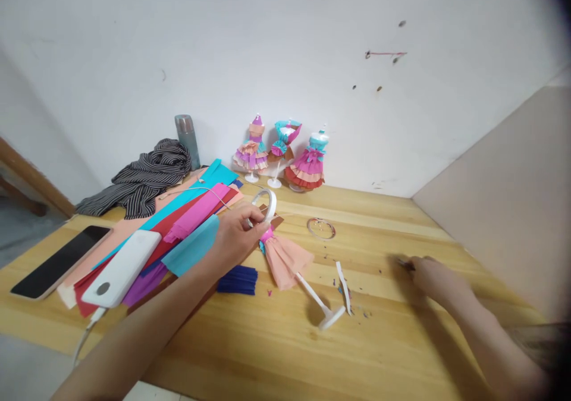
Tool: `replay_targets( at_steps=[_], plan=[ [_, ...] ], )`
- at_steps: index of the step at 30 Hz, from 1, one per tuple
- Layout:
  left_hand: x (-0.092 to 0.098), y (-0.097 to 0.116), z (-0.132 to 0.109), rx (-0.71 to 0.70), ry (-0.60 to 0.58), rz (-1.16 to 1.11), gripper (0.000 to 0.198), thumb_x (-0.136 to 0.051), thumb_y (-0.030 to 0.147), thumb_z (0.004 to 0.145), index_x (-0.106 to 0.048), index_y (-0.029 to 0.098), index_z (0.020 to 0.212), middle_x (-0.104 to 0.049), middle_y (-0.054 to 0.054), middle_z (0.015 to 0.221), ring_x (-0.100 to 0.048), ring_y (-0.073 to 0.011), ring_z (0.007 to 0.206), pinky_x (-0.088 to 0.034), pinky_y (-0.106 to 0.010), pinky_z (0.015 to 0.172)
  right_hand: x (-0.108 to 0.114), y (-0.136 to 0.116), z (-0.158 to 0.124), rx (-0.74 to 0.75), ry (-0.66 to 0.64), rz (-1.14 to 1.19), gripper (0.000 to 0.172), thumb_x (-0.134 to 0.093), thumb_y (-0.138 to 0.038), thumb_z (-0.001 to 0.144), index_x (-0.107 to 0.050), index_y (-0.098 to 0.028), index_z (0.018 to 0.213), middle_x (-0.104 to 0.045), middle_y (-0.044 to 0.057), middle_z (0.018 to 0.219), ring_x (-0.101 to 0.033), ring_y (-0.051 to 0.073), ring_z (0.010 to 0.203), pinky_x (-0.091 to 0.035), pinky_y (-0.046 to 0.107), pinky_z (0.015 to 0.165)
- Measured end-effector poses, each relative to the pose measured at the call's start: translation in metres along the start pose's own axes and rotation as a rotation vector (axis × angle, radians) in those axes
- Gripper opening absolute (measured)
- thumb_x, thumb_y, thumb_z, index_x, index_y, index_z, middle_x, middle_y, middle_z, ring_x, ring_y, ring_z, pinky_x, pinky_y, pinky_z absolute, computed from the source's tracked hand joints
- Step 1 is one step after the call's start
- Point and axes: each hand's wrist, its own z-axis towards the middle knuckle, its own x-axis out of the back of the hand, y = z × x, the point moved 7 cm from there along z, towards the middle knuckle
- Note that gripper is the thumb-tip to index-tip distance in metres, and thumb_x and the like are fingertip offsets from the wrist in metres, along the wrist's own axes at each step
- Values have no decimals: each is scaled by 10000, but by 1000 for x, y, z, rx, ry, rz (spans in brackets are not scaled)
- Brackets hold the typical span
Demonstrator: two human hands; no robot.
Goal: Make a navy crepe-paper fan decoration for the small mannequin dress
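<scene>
My left hand [243,231] pinches a roll of white tape [270,203] between thumb and fingers. Just beneath it, a small dress form lies tilted on the table, wearing a peach crepe paper skirt [288,259] with a pink waist; its white stand [319,300] points toward me. A loose white strip [343,288] rests beside the stand's base. Over at the right, my right hand [435,276] is closed low over the tabletop. A small dark thing [405,263] shows at its fingertips, too blurred to name.
Crepe paper sheets [191,245], a white power bank [122,267] and a phone [60,263] lie left. Three dressed forms, one in a magenta skirt [307,166], stand by the wall. A wire ring [321,228], blue folded paper [238,280], striped cloth [154,175] and flask [187,142] are around.
</scene>
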Motion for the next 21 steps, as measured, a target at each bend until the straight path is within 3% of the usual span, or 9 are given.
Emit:
replay_targets(
  at_steps=[3,6,8,11,14,16,18,21],
  plan=[
    [-4,-5,0,127,-4,-117,152,-671,268,702,-593,178,607,-603,-2,659,-534,-129,613,-377,-239,522,-3,5,-3,-93,-24,-25,427,-646,-136,799,-440,-264,447,-375,-42,319,-274,83,189,-119,267,290],
    [-8,-11,-5,303,-31,-257,161,-699,293,683,-611,170,631,-588,11,620,-518,-115,571,-368,-231,514,-9,-6,7,-186,-89,-7,374,-521,-221,916,-483,-270,548,-488,-17,345,-420,125,227,-230,242,276],
    [-13,-13,-9,403,-54,-342,189,-721,312,680,-613,165,634,-572,24,564,-496,-101,535,-358,-225,514,-17,-31,17,-232,-148,48,309,-416,-304,982,-538,-253,703,-558,-11,409,-510,148,296,-347,240,315],
    [-18,-10,-13,479,-58,-431,261,-748,355,659,-590,158,592,-568,22,522,-466,-88,501,-329,-223,505,-33,-92,33,-305,-224,293,307,-383,-419,999,-533,-212,830,-621,4,598,-537,119,403,-445,244,418],
    [-22,-6,-14,499,-61,-459,278,-748,373,645,-586,155,584,-559,16,515,-449,-84,499,-318,-229,513,-40,-167,55,-133,-269,310,261,-435,-397,986,-598,-203,926,-651,25,682,-574,124,475,-472,245,473],
    [-25,-5,-15,499,-69,-457,263,-741,368,649,-599,153,599,-557,14,522,-455,-86,507,-332,-234,526,-38,-207,71,61,-227,270,214,-500,-364,962,-637,-201,979,-682,51,770,-629,152,593,-497,266,553],
    [-27,-6,-16,488,-64,-444,249,-737,363,654,-613,150,615,-566,8,538,-474,-92,514,-350,-241,534,-37,-234,83,208,-195,225,263,-470,-364,975,-667,-196,1020,-680,63,815,-650,180,702,-506,293,631],
    [-26,-9,-16,453,-17,-440,241,-733,362,662,-622,151,626,-566,10,548,-483,-94,511,-367,-247,538,-44,-250,95,253,-201,143,367,-390,-366,1006,-694,-179,1091,-625,50,750,-616,177,669,-476,296,605]
  ],
)
